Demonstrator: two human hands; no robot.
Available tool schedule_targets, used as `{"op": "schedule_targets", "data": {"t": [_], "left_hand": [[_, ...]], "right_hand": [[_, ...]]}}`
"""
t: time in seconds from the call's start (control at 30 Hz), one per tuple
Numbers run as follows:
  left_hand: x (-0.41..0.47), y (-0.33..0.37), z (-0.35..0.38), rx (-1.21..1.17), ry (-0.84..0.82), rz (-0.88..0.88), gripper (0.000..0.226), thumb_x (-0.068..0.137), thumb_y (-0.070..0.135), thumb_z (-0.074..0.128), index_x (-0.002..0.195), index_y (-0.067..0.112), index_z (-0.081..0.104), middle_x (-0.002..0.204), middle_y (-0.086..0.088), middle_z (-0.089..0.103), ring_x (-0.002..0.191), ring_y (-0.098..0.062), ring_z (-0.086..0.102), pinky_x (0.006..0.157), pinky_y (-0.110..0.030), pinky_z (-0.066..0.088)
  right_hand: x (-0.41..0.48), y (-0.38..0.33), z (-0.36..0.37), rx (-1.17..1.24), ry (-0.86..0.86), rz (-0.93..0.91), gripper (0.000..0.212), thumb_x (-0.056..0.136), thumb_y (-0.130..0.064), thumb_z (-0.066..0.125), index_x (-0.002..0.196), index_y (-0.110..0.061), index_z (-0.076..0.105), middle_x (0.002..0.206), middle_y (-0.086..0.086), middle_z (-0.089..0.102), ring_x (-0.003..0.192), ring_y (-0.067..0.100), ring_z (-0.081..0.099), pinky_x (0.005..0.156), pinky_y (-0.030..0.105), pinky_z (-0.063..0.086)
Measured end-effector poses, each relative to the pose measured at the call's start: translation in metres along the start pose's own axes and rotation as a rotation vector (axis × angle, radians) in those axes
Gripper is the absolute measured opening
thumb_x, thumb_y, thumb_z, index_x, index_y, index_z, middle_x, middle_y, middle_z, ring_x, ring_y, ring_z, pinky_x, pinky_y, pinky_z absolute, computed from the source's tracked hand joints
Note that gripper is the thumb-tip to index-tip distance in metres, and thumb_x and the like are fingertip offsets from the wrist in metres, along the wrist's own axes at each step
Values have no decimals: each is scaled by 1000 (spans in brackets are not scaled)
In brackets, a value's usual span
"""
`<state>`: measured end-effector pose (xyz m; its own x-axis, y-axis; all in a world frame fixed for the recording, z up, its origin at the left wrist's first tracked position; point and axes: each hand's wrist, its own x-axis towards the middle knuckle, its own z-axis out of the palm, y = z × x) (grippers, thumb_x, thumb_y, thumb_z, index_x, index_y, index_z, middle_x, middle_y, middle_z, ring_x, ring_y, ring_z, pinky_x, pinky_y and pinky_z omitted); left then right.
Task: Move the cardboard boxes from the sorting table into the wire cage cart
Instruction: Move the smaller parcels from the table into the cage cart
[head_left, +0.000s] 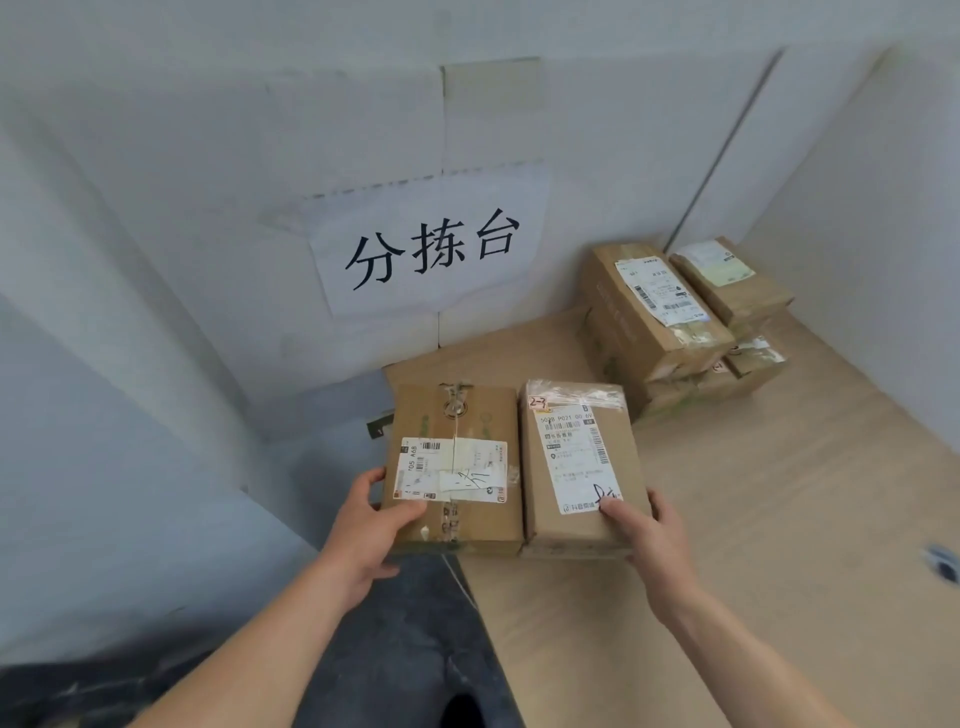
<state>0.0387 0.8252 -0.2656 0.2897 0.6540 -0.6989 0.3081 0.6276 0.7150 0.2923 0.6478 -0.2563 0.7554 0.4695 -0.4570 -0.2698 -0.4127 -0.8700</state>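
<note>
White paper sign (431, 249) on wall, frame ctr: "分拣台". Left box (483, 415), lower ctr: shipping label (452, 470) w/ "05 A68". Right box (618, 467) beside it: red "2-7" tag (537, 401) top-left, white label (576, 457) w/ "P021", "抖音商城" at btm.

left hand (366, 525) grips left box (454, 467) | right hand (644, 535) grips right box (582, 467)

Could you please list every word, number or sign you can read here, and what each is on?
"分拣台": paper sign on the wall.
"05 A68": label on the left box, held by the left hand.
"2-7", red handwriting, last digit unsure: tag on the right box, held by the right hand.
"502B P021 00 6V", partly unsure: its label.
Fine print and the labels on the stacked boxes: too small to read.
</note>
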Motion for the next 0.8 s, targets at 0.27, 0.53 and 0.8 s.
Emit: {"op": "schedule_targets", "data": {"t": [0.27, 0.53, 0.8], "left_hand": [[-47, -53, -29, -71, 0, 86, 51, 85, 10, 77, 112, 47, 54, 115, -8, 70, 92, -25, 73, 66, -36, 54], [-105, -61, -73, -124, -45, 185, 54, 86, 4, 74, 124, 37, 55, 103, -9, 76, 83, -26, 74, 71, -44, 57], [-173, -41, -114, -136, -80, 333, 52, 87, 5, 73, 123, 37, 55, 103, -12, 75, 88, -27, 74, 77, -47, 60]], "right_hand": [[-68, 31, -16, 165, -143, 160, 42, 85, -15, 71, 119, -36, 58, 111, -11, 75, 97, 12, 67, 76, 38, 48], [-141, 32, -17, 229, -247, 101, 75, 61, -33, 74, 132, -36, 52, 127, -1, 67, 116, 27, 57, 99, 56, 35], [-204, 2, -9, 326, -251, -99, 56, 64, -27, 73, 116, -40, 58, 108, -1, 70, 100, 26, 58, 81, 45, 47]]}}
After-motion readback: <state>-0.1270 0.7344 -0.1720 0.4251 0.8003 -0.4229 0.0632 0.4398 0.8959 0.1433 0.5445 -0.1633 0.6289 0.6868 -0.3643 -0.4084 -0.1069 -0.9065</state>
